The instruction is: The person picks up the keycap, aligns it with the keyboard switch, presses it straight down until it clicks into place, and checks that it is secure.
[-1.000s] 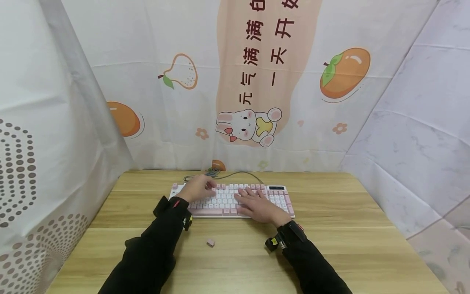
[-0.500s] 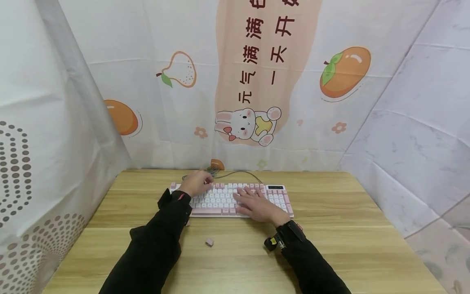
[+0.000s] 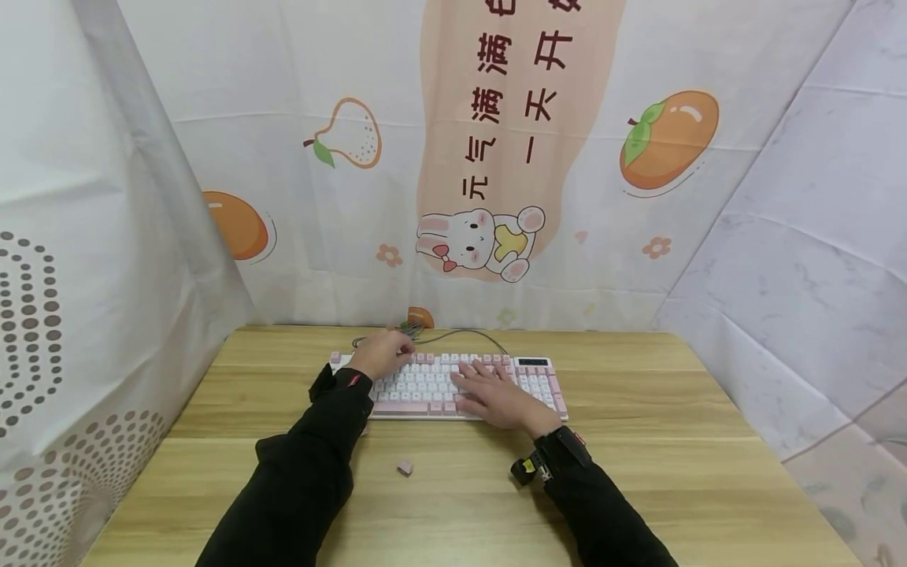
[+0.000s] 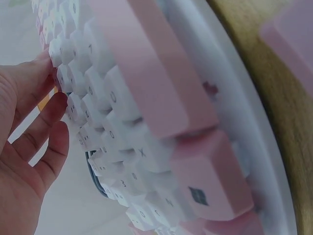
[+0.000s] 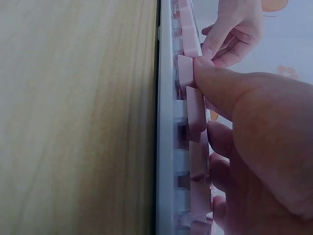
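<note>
A white and pink keyboard (image 3: 418, 386) lies toward the back of the table. My left hand (image 3: 381, 354) reaches over its left half to the far row of keys. In the left wrist view, the thumb and index finger of that hand (image 4: 29, 117) pinch at a pink keycap (image 4: 55, 81), mostly hidden by the fingertips. My right hand (image 3: 499, 396) rests on the keys right of centre, fingers spread. From the right wrist, its thumb (image 5: 215, 81) touches the near-row pink keys. One loose pink keycap (image 3: 405, 468) lies on the table in front of the keyboard.
Another loose pink keycap (image 3: 364, 431) sits beside the left sleeve, partly hidden. A grey cable (image 3: 460, 331) runs behind the keyboard, near the printed cloth backdrop (image 3: 340, 260). Wooden tabletop (image 3: 652, 441) extends to both sides.
My left hand has moved slightly away from me to the far row, and its thumb and fingers have come together. The right hand stays in place.
</note>
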Tool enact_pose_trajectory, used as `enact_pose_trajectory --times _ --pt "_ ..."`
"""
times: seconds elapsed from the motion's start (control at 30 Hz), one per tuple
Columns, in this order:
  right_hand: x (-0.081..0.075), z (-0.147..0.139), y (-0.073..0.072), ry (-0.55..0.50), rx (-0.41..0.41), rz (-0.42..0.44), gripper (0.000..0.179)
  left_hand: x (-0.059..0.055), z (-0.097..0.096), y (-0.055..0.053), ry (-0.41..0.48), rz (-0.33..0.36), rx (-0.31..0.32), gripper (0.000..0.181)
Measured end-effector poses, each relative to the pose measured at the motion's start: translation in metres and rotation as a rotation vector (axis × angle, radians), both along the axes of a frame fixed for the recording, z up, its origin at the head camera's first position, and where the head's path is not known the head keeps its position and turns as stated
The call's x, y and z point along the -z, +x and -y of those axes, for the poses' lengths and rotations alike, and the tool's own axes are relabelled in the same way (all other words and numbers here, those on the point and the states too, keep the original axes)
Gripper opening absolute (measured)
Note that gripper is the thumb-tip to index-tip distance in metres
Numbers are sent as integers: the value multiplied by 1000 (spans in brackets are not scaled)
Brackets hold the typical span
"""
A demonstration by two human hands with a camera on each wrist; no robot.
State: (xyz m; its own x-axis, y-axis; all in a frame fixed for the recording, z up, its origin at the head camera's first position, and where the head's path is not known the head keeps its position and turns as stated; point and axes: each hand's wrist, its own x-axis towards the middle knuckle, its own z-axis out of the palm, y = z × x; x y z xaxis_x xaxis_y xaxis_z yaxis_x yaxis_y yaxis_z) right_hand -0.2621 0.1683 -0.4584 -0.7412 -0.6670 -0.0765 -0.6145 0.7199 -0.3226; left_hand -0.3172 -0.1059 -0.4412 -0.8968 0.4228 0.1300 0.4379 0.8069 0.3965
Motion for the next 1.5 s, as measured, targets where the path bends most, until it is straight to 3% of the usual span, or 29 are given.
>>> enact_pose_trajectory --times 0.3,0.83,1.5 --pt "-1 0 -1 3 6 12 59 3 1 -3 2 -20 15 13" --pt "1 -1 0 -16 6 12 57 3 0 2 -26 -48 40 14" --pt "2 0 -2 10 14 12 59 6 -3 -1 -46 -26 3 17"
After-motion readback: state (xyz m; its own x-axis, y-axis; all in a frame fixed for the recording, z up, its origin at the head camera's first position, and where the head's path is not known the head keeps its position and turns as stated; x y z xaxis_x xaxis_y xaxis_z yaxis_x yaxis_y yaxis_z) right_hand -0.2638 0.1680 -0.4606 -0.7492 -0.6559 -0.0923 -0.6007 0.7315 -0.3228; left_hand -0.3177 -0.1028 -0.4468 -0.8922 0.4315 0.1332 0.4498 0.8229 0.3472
